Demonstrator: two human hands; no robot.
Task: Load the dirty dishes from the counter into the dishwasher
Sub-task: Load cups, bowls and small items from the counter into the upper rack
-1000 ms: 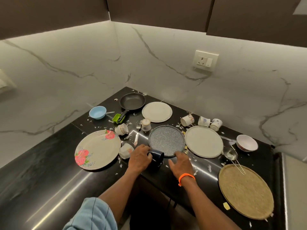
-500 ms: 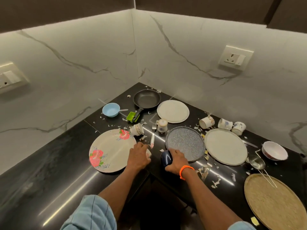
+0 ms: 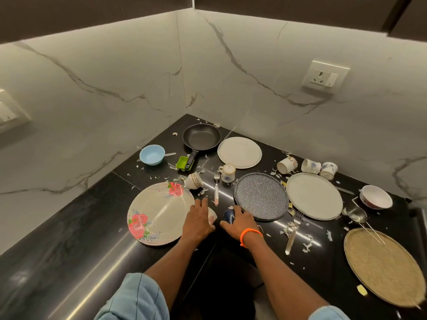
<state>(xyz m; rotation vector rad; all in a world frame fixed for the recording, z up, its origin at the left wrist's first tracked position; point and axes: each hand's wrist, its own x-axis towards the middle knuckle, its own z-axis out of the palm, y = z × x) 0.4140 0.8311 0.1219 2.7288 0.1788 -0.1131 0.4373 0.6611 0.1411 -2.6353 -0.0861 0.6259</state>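
Two hands work at the front edge of the black counter point(image 3: 69, 262). The left hand point(image 3: 199, 221) lies over a small white cup point(image 3: 212, 217) beside the flowered plate point(image 3: 159, 213), its fingers bent down around the cup so that only a sliver of the rim shows. The right hand point(image 3: 238, 224), with an orange band point(image 3: 250, 234) on its wrist, grasps a dark blue mug point(image 3: 228, 215) that sits against the near edge of the speckled grey plate point(image 3: 261, 196).

Just beyond the hands a fork point(image 3: 216, 189) with a pale pink handle lies pointing away, between a tipped patterned cup point(image 3: 193, 180) and an upright white cup point(image 3: 227, 173) with a blue flower. Further back stand a black frying pan point(image 3: 201, 137), a green container point(image 3: 183, 163) at the end of its handle, a light blue bowl point(image 3: 152, 154) and a plain white plate point(image 3: 239, 152).

To the right of the speckled plate is a larger white plate point(image 3: 314, 199), with a second fork point(image 3: 293, 229) lying near its front edge. Three small cups point(image 3: 309, 167) lie on their sides behind it. A white bowl point(image 3: 376, 197), a metal strainer point(image 3: 357, 214) and a round woven tray point(image 3: 381, 266) fill the right end. White scraps point(image 3: 307, 244) are strewn all over the counter between the dishes. A wall socket point(image 3: 324, 77) is set in the marble wall above.
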